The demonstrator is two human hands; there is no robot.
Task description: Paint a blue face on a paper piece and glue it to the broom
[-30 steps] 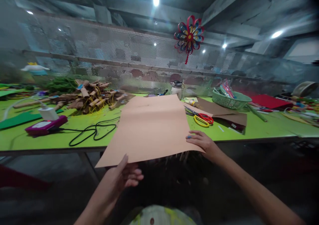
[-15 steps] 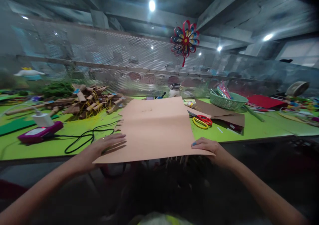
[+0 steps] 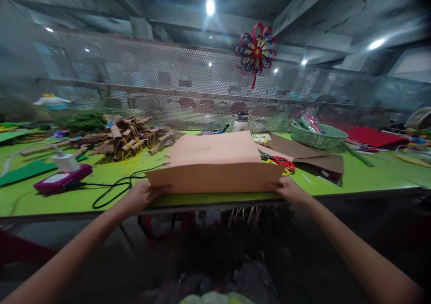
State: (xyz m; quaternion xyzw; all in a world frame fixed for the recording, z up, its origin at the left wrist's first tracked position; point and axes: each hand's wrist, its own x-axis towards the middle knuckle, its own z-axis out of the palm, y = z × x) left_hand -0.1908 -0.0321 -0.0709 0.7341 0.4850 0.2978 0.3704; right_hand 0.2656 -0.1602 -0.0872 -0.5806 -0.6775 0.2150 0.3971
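A large sheet of light brown paper (image 3: 215, 177) lies on the green table, its near part folded up and standing as a flap toward me. My left hand (image 3: 143, 194) grips the flap's lower left corner, fingers partly behind the paper. At the lower right corner, my right hand (image 3: 288, 189) pinches the same sheet between thumb and fingers. Scissors with red and yellow handles (image 3: 283, 162) lie just beyond the right end of the flap, partly covered by it.
Left stand a purple power strip (image 3: 63, 178) with a black cable and a heap of brown paper rolls (image 3: 126, 135). Behind is a bottle (image 3: 240, 122). Right are dark brown paper (image 3: 313, 158), a green basket (image 3: 318, 135) and red sheets (image 3: 373, 135).
The near edge of the paper, flat before, is now lifted and bent upward into a flap. Both hands have moved slightly and closed on its corners. The view has shifted a little left.
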